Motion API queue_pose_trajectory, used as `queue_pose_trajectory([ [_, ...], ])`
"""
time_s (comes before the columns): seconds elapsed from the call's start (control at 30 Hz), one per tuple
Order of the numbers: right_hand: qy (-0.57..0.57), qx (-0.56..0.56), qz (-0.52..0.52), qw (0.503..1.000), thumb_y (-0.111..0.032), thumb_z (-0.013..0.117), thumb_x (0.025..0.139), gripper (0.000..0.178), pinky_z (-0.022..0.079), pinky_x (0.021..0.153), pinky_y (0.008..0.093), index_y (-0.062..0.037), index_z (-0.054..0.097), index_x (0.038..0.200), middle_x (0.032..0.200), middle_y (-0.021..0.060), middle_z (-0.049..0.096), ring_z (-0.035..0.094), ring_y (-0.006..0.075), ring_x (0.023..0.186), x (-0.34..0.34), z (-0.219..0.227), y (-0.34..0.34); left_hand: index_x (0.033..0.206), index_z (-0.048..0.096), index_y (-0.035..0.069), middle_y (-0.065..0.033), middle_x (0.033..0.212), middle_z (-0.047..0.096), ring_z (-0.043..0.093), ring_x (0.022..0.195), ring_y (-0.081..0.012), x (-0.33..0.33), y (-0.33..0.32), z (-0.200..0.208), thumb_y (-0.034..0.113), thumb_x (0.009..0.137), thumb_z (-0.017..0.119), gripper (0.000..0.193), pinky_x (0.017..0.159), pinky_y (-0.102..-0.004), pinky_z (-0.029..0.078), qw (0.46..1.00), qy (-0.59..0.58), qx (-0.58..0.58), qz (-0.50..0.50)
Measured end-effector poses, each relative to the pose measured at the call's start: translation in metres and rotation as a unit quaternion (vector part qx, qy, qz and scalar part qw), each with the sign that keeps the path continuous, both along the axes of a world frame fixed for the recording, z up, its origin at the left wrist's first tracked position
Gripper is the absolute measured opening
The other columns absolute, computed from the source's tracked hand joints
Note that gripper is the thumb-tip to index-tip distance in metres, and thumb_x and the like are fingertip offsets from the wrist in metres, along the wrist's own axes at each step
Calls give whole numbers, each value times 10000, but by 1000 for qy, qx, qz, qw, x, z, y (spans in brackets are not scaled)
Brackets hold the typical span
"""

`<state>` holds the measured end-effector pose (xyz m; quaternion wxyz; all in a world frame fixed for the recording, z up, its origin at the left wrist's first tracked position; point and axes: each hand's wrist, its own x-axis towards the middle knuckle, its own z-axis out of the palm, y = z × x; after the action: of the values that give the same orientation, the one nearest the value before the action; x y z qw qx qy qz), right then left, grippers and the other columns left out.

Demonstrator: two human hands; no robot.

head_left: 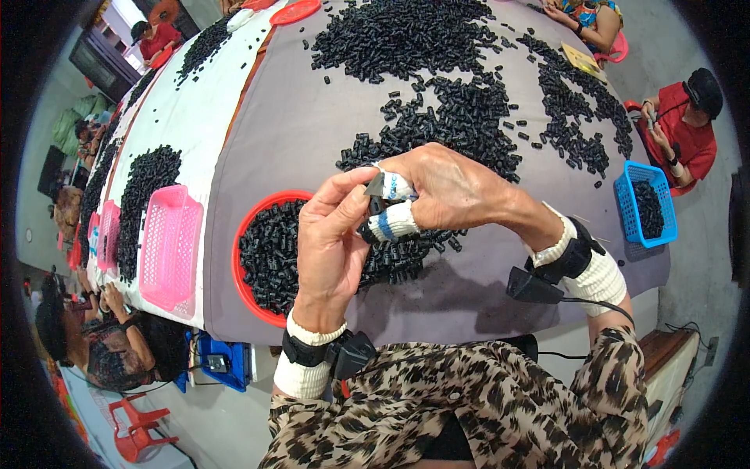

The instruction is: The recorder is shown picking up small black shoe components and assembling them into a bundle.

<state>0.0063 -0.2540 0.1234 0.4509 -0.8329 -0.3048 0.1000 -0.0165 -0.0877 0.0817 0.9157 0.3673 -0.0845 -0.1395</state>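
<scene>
In front of my chest, above the table's near side, my two hands meet. My left hand (332, 242) pinches a small black cylindrical part (376, 205) between thumb and fingers. From the other side my right hand (457, 187) closes in, its thumb and forefinger wrapped in white and blue finger covers (394, 223). A small grey blade-like piece (376, 184) sticks out of its grip against the part; my fingers hide the rest of it. Beneath my left hand is a red basin (237, 262) full of black parts.
Heaps of black parts (406, 35) cover much of the grey cloth (262, 152). Pink baskets (195, 227) stand to the left, a blue basket (621, 191) to the right. Co-workers (683, 117) sit around the table. Black devices with cables (539, 285) are strapped to my wrists.
</scene>
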Motion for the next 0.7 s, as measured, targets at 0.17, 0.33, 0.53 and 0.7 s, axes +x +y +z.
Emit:
queue_pose_trajectory([
  [0.17,-40,-16,6,999,-259,638,705,300,432,571,357,28,565,757,630,155,575,532,251,542,0,-4,0,1055,551,-41,-108,966,609,603,868,-159,0,3,1,43,851,544,221,788,-290,492,1000,-10,26,-10],
  [0.33,23,22,-27,999,-275,649,693,310,432,573,346,21,573,749,629,144,579,526,237,551,-4,6,-2,1085,533,-31,-111,975,604,600,885,-174,2,-3,1,69,864,537,242,802,-307,491,999,6,-38,-36],
  [0.53,30,58,-31,997,-309,666,657,345,425,559,332,17,567,711,607,115,571,527,205,548,-2,-1,-1,1105,518,-21,-120,1004,597,591,916,-186,3,-1,-10,76,868,535,256,833,-326,491,992,9,-112,-64],
  [0.7,47,28,-25,998,-270,742,644,317,417,540,278,-21,571,740,649,33,563,527,118,596,0,-4,-1,1103,514,-3,-132,1029,594,586,935,-221,6,2,-16,53,860,524,250,864,-371,472,985,22,-147,-90],
])
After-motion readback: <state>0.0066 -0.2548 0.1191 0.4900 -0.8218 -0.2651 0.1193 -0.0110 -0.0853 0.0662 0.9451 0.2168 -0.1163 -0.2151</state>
